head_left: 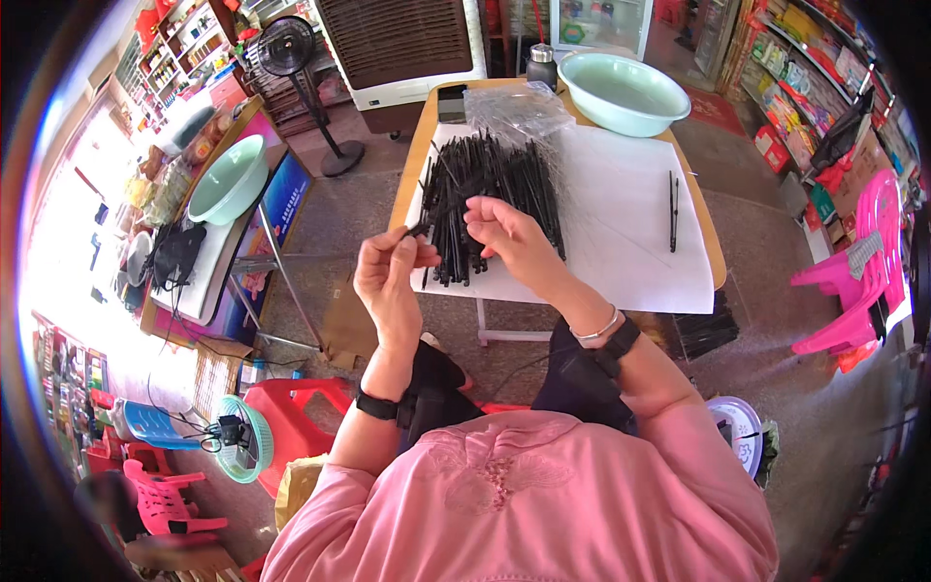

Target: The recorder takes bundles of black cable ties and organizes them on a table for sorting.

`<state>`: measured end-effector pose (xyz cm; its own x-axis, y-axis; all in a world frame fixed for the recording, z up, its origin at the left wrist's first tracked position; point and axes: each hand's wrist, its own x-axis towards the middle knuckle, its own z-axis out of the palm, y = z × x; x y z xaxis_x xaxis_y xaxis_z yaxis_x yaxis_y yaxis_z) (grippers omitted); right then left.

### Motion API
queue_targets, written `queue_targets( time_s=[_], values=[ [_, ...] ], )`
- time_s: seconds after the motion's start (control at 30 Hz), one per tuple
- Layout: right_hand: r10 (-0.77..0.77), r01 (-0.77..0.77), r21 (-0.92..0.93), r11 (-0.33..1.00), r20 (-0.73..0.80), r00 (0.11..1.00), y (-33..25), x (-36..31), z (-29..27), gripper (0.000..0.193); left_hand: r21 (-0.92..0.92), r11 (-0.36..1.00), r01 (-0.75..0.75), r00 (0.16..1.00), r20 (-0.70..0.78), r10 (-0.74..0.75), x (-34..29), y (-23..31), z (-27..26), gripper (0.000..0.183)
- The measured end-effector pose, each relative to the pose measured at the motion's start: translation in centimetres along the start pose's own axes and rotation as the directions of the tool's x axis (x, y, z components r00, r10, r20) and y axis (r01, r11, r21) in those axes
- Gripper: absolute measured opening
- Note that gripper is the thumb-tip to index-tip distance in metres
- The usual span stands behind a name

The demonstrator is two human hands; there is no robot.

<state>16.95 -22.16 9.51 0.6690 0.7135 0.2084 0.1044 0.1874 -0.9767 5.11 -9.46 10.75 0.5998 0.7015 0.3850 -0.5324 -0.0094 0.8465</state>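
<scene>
Slim black rods [499, 179] lie heaped on a white sheet [621, 257] spread across a wood-edged table [719, 262], seen from the head camera as a person in a pink top [582, 485] works seated before them. At the heap's near left edge, the left hand [393, 281] pinches a small dark piece [417, 231] between thumb and fingertips. The right hand [509, 238], its fingers curled, is poised above the heap; whether it grips anything cannot be told. Two more rods [673, 209] lie apart on the sheet, to the right. Behind the heap sit a crumpled clear plastic bag [519, 105], a dark bottle [542, 68] and a pale green basin [621, 121]. Beyond the table stand a black fan [287, 48] and a large air cooler [402, 44]; pink plastic chairs [863, 267] are at the right.
</scene>
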Motion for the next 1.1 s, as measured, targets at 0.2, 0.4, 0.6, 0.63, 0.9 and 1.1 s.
queue_targets(
  time_s=[0.2,0.4,0.6,0.63,0.9,1.1],
  values=[
    [-0.036,0.055,0.512,0.857,-0.047,0.998,-0.9,-1.6,-3.1,0.029,-0.058,0.921,0.385,0.902,0.237,-0.362,-2.5,-2.2,1.1,0.013],
    [0.066,-0.064,0.023,0.998,-0.102,0.993,-1.8,-3.9,-5.2,0.017,0.349,0.830,0.434,0.704,0.443,-0.555,-2.8,-3.1,4.9,0.020],
    [-0.512,-0.050,-0.964,0.261,-0.183,0.839,1.4,-4.9,-13.4,0.012,0.302,0.852,0.427,0.737,0.430,-0.522,-3.0,-3.9,7.2,0.019],
    [-0.510,-0.049,-0.965,0.257,-0.178,0.841,2.1,-5.3,-14.4,0.012,0.310,0.842,0.442,0.710,0.453,-0.539,-3.1,-4.1,7.6,0.019],
    [-0.094,-0.195,-0.898,0.394,-0.251,0.963,0.3,-6.7,-14.9,0.014,0.318,0.867,0.384,0.668,0.553,-0.498,-4.4,-8.2,10.9,0.021],
    [0.322,-0.323,0.013,0.946,-0.112,0.940,-1.1,-7.2,-15.4,0.018,0.162,0.845,0.510,0.728,0.443,-0.524,-3.7,-10.3,10.5,0.023]
  ],
)
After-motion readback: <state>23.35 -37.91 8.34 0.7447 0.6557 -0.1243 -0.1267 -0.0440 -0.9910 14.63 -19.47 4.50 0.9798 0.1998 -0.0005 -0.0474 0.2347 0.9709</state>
